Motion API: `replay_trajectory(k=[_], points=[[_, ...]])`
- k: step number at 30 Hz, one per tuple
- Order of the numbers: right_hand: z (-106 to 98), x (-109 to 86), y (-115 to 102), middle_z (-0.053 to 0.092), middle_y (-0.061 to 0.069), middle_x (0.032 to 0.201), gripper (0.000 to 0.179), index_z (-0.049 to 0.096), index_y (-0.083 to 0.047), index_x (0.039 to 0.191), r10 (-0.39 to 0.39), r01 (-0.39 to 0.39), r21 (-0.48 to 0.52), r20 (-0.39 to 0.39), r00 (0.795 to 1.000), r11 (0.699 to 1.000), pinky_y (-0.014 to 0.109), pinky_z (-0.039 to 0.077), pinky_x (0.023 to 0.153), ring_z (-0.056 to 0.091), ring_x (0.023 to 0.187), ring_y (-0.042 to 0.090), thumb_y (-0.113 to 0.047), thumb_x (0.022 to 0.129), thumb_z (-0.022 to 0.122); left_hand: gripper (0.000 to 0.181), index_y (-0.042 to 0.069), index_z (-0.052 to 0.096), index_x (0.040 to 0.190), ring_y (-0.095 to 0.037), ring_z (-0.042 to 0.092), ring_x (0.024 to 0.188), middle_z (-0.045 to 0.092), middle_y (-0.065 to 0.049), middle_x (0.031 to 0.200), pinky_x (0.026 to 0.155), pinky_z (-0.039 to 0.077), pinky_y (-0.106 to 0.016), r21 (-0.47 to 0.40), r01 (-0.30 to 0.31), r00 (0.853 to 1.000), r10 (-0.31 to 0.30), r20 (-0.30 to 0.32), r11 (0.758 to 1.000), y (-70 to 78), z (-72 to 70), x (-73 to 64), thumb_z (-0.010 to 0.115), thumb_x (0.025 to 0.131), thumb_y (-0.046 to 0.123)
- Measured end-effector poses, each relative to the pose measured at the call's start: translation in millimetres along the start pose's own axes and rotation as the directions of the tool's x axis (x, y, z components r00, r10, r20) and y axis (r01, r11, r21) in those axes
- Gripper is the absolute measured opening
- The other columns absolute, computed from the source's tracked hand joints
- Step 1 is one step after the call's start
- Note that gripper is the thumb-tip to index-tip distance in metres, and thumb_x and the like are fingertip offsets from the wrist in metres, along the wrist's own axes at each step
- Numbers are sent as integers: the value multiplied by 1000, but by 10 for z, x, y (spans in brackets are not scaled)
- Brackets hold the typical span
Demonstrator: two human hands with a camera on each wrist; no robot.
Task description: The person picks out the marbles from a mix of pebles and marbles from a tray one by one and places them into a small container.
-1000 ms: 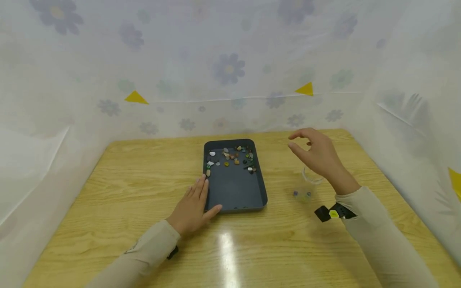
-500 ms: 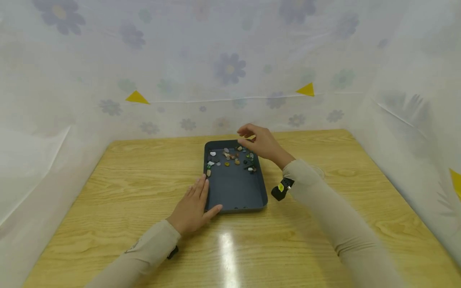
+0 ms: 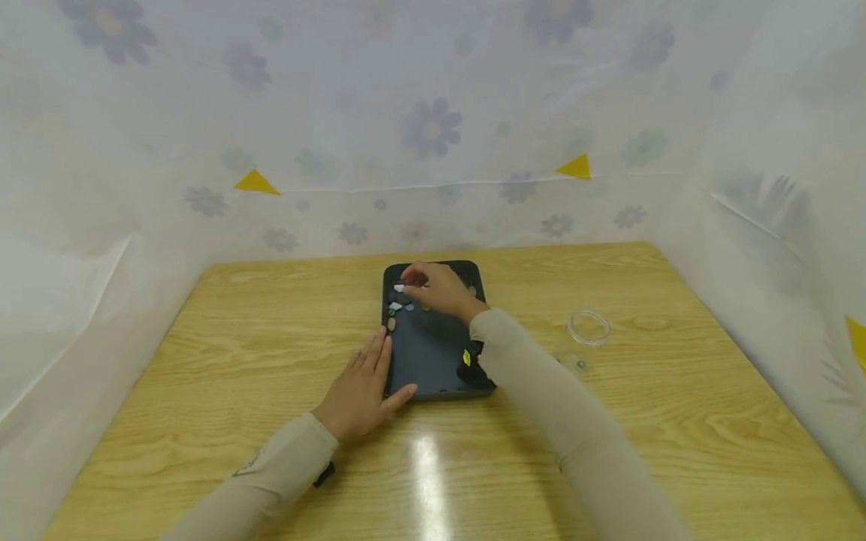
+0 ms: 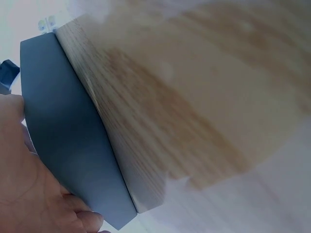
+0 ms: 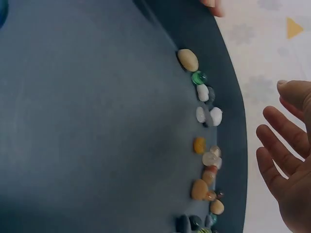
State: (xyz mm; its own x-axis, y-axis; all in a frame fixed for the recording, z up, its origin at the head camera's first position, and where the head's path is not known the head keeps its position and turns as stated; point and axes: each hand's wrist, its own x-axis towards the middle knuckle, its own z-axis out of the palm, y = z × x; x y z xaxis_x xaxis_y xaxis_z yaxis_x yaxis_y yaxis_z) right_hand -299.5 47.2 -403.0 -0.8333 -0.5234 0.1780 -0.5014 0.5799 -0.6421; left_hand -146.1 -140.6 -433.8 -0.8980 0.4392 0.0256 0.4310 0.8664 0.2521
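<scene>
Lower left of frame: beige left sleeve (image 3: 280,456), small dark marking (image 3: 246,464) along its upper edge, black wrist-worn piece (image 3: 325,474) showing beneath. Lower right: beige right sleeve (image 3: 575,413), creased — black wrist unit (image 3: 479,373), yellow-green patch (image 3: 467,358) on it. Left hand (image 3: 358,387), right hand (image 3: 441,289) — both bare.

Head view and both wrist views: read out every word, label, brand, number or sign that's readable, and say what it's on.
None can be read in any view.
Left sleeve: a dark mark near the cuff, too small to read.
Yellow patch on the black right-wrist device: too small to tell if it bears lettering.
Yellow triangles on the backdrop: no lettering visible.
</scene>
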Motion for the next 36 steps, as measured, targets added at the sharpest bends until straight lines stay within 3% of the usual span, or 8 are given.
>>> replay_trajectory(k=[4, 9, 13, 16, 19, 24, 31, 36], points=[[112, 40, 10, 66, 7, 111, 29, 62, -7, 121, 12, -11, -25, 39, 999, 1000, 41, 48, 94, 62, 101, 19, -21, 95, 62, 93, -4, 16, 151, -33, 12, 146, 4, -18, 159, 116, 19, -50, 0, 2, 1000, -2, 7, 1000, 1, -2, 8, 32, 94, 67], [253, 63, 26, 66, 6, 110, 26, 63, -7, 118, 10, -6, -54, 85, 996, 999, 33, 51, 87, 62, 100, 18, -19, 95, 62, 91, -4, 16, 150, -34, 13, 146, 5, -19, 159, 115, 19, -51, -6, -1, 1000, 1, 8, 1000, 6, -14, 0, 35, 95, 65], [310, 80, 22, 67, 7, 107, 25, 64, -5, 117, -11, 21, -83, 119, 993, 996, 34, 51, 86, 63, 97, 18, -15, 94, 63, 90, -5, 17, 150, -35, 13, 146, 6, -20, 159, 115, 20, -51, -2, -6, 1000, 6, 3, 1000, 6, -13, -1, 36, 95, 64], [328, 102, 32, 68, 6, 106, 26, 64, -6, 118, -9, 31, -132, 160, 987, 991, 42, 42, 102, 64, 97, 18, -15, 94, 63, 90, -5, 18, 150, -35, 13, 146, 6, -20, 159, 115, 20, -52, 1, -7, 1000, 7, 3, 1000, 11, -11, 0, 37, 95, 64], [335, 120, 38, 68, 6, 109, 29, 62, -7, 122, 10, 26, -170, 209, 978, 985, 43, 39, 105, 63, 100, 18, -17, 94, 63, 90, -6, 18, 150, -35, 13, 146, 7, -21, 158, 115, 21, -51, 1, -7, 1000, 7, 2, 1000, 27, -21, -1, 38, 95, 63], [337, 129, 23, 66, 7, 115, 32, 60, -8, 126, 43, 13, -203, 267, 963, 979, 36, 50, 89, 63, 103, 19, -19, 96, 61, 89, -7, 21, 149, -36, 14, 145, 11, -23, 158, 115, 21, -51, 3, -10, 1000, 10, -14, 1000, 51, -41, -1, 41, 95, 61], [345, 147, -42, 65, 6, 119, 30, 61, -12, 125, 75, 33, -316, 323, 943, 948, 35, 49, 91, 61, 107, 18, -22, 98, 57, 90, -6, 19, 150, -35, 13, 146, 8, -21, 158, 115, 21, -51, 10, -1, 1000, 1, 9, 1000, 44, -34, -3, 39, 95, 63], [353, 164, -54, 66, 4, 114, 25, 65, -14, 119, 78, 49, -366, 324, 943, 929, 34, 49, 89, 62, 103, 17, -21, 97, 59, 90, -5, 17, 150, -35, 12, 146, 5, -20, 159, 115, 19, -51, -12, 0, 1000, 0, 19, 1000, 47, -44, -2, 38, 95, 63]])
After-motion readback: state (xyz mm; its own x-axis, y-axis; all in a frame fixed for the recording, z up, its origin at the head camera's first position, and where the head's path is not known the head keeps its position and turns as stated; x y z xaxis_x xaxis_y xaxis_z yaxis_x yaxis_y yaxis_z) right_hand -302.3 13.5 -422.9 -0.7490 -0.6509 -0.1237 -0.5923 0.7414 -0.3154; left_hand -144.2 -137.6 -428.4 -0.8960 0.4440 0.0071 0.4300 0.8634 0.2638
